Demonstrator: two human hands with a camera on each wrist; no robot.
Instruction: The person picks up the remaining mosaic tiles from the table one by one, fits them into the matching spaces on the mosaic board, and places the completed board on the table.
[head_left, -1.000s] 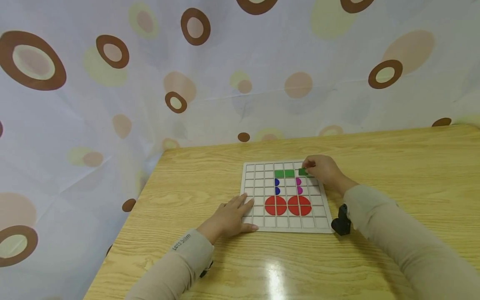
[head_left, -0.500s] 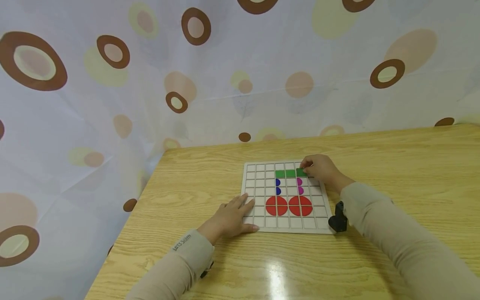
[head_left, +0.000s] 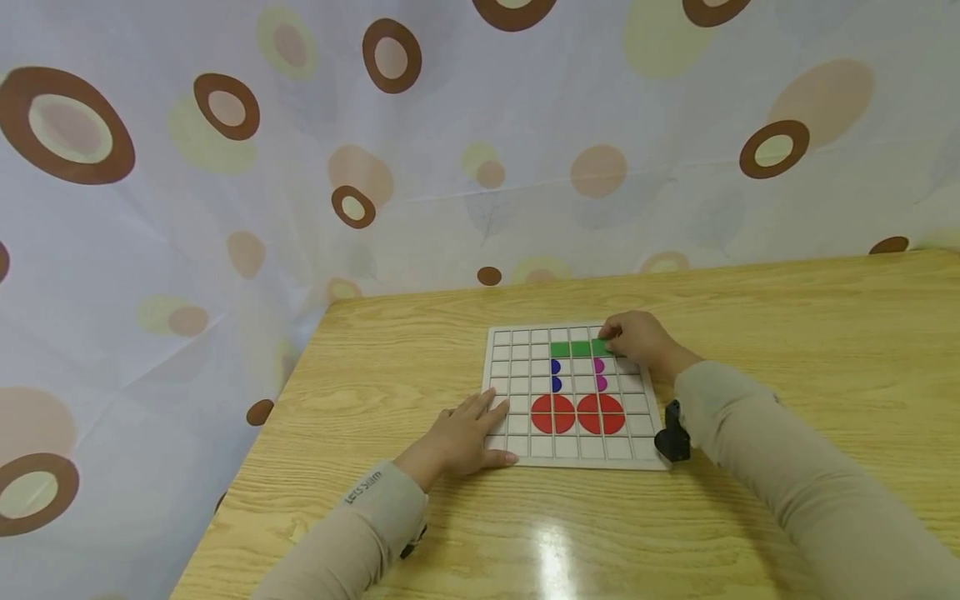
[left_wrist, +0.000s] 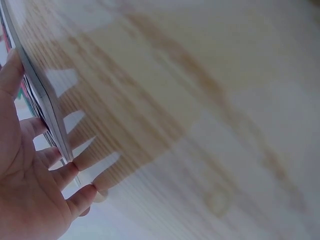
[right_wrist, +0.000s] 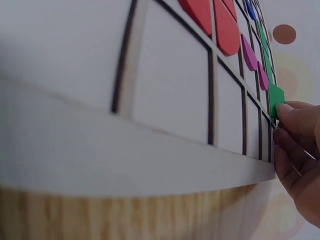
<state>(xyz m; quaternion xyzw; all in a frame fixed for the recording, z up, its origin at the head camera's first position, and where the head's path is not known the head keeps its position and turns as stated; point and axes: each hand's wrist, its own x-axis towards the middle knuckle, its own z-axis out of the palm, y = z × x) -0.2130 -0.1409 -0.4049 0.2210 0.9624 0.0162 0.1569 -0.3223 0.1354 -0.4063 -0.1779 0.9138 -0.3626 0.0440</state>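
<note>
A white grid board [head_left: 519, 384] lies flat on the wooden table. My right hand [head_left: 637, 340] is over its far right part, pinching a green square tile [right_wrist: 275, 96] between thumb and fingers. That tile sits at the right end of a row with two more green tiles [head_left: 570, 349]. Below the row are blue half-round pieces [head_left: 556, 375], magenta half-round pieces [head_left: 600, 375] and two red circles [head_left: 577, 414] made of quarter pieces. My left hand [head_left: 459, 435] rests with spread fingers on the board's near left edge; the left wrist view shows its fingers along the rim [left_wrist: 47, 102].
The wooden table [head_left: 405, 350] extends around the board on all sides. Behind it and on the left hangs a pale curtain [head_left: 450, 100] with brown rings and dots. Each wrist wears a black camera mount, the right one [head_left: 672, 433] near the board's corner.
The green tile in my right hand has shifted slightly left and turned from tilted to lying in line with the green row. My left hand has stayed in place.
</note>
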